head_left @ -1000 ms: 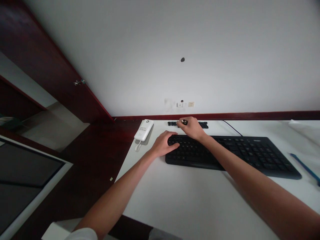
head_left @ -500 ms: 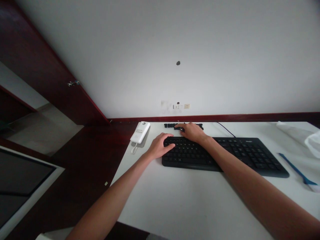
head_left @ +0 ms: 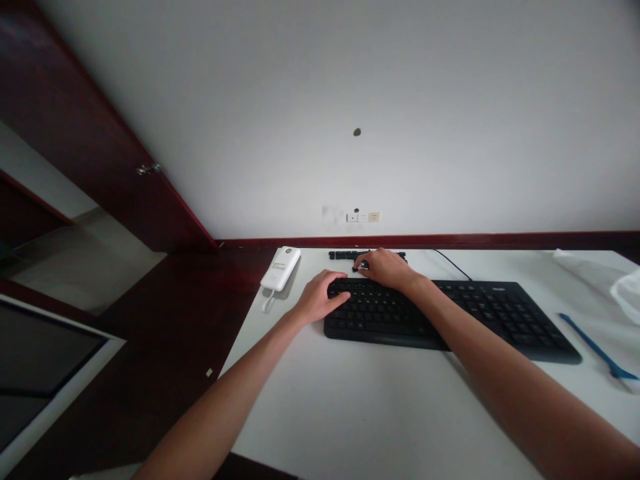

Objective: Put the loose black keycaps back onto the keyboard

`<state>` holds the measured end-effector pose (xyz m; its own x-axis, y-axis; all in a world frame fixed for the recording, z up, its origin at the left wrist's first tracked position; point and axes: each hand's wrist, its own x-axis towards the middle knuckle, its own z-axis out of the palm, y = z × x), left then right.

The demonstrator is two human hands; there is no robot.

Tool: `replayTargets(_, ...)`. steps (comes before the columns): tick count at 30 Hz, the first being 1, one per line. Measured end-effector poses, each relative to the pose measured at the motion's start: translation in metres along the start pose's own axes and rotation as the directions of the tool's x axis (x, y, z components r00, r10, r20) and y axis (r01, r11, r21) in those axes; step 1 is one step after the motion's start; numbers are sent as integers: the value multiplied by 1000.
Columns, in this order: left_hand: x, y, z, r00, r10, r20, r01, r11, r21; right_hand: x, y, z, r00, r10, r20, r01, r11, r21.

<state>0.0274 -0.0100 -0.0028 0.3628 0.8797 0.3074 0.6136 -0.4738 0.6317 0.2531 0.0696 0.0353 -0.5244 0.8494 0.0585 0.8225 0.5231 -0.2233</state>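
Observation:
A black keyboard point(head_left: 490, 303) lies on the white table, partly covered by my right forearm. My left hand point(head_left: 320, 297) is wrapped round its left end, thumb over the keys and fingers at the far corner. Behind the keyboard is a row of small black keycaps point(head_left: 342, 255), the middle of it hidden by my right hand point(head_left: 385, 268). That hand is closed at the keyboard's far edge. A small dark piece, apparently a keycap point(head_left: 355, 269), shows at its fingertips. Something dark and shiny is by the curled fingers, too small to make out.
A white power bank point(head_left: 281, 268) with a short cable lies at the table's left edge. At the right are a blue pry tool point(head_left: 595, 343) and a white bag point(head_left: 627, 293). A black cable point(head_left: 453, 263) runs behind the keyboard. The wall point(head_left: 480, 167) stands beyond the table.
My right hand has drawn back slightly from the keycap row, its fingers now more curled. My left hand stays on the keyboard's left end. The view has tilted up a little.

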Motion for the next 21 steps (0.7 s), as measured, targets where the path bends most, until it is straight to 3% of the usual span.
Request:
replayTargets(12, 0, -2, -1, 1000, 7, -2, -7, 1000, -23, 0, 5, -8, 997, -63, -52, 66, 997, 41)
replayTargets(21, 0, -3, -1, 1000, 9, -3, -9, 999, -42, 2, 9, -1, 998, -65, -3, 65, 992, 110)
